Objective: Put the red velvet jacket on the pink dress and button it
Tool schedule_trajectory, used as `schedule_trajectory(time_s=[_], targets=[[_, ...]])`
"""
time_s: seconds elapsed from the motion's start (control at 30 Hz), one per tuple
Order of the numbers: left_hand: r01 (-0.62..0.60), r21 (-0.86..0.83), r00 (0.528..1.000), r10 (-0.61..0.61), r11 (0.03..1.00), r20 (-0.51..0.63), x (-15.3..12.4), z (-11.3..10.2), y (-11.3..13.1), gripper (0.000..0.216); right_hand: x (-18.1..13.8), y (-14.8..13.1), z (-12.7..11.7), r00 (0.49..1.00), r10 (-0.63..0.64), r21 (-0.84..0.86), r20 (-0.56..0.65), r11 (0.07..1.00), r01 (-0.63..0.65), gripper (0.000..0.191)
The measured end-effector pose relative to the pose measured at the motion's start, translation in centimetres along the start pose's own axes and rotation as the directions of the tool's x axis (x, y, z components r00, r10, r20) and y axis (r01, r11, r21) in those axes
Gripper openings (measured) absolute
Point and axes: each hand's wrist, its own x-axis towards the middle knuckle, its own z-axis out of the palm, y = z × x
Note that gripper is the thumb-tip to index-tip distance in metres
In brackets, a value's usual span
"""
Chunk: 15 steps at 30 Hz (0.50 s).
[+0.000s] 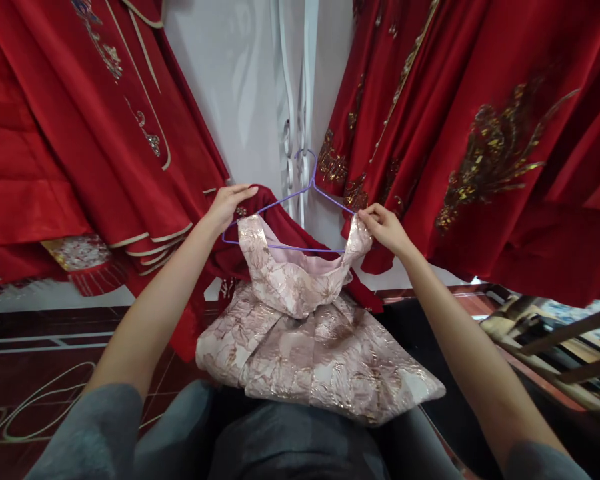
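A small pink dress [300, 347] with a metallic floral pattern hangs by its wide shoulder straps on a purple wire hanger [305, 249]. Its skirt spreads toward my lap. My right hand [383, 225] pinches the strap on the right, close to the hanger's sloping arm. Over the hanger's left end is my left hand [229, 205], its fingers stretched out toward the right, just above the left strap. Its thumb is hidden, and I cannot tell whether the palm touches the hanger. The hanger's hook points up and away from me.
Red embroidered garments [130, 127] hang at the left, and more red garments with gold sequins [430, 133] hang at the right. Between them stands a white cabinet [230, 80]. A white cable [45, 393] lies on the dark red tiled floor. Wooden bars [570, 333] stand at the lower right.
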Motion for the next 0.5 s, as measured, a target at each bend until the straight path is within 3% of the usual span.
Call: schedule_trajectory(time_s=[0.1,0.17,0.23,0.3,0.4,0.43,0.5], targets=[[-0.025,-0.026,0.997,0.026,0.999,0.067,-0.6,1.4,2.4,0.037,1.4,-0.4,-1.2,0.988,0.137,0.072,0.076,0.987,-0.143,0.051],[0.016,-0.001,0.992,-0.016,1.000,0.123,-1.1,1.4,2.9,0.038,2.7,-0.7,-1.5,0.941,0.238,0.140,0.241,0.951,-0.276,0.060],[0.066,0.051,0.980,-0.074,0.997,0.183,-1.4,1.1,2.6,0.037,3.9,-1.0,-1.2,0.846,0.291,0.146,0.447,0.909,-0.390,0.065],[0.106,0.110,0.968,-0.128,0.988,0.216,-1.3,0.8,1.8,0.035,4.6,-1.2,-0.4,0.716,0.317,0.069,0.621,0.889,-0.453,0.068],[0.116,0.185,0.969,-0.152,0.976,0.194,-0.5,0.8,0.5,0.027,5.0,-0.9,0.9,0.535,0.350,-0.103,0.769,0.893,-0.437,0.072],[0.103,0.217,0.972,-0.145,0.971,0.185,-0.2,1.0,0.3,0.024,5.1,-0.7,1.2,0.528,0.350,-0.146,0.774,0.910,-0.388,0.071],[0.071,0.289,0.974,-0.129,0.955,0.186,0.2,1.5,0.0,0.019,5.2,-0.2,1.8,0.673,0.285,-0.194,0.683,0.959,-0.208,0.069]])
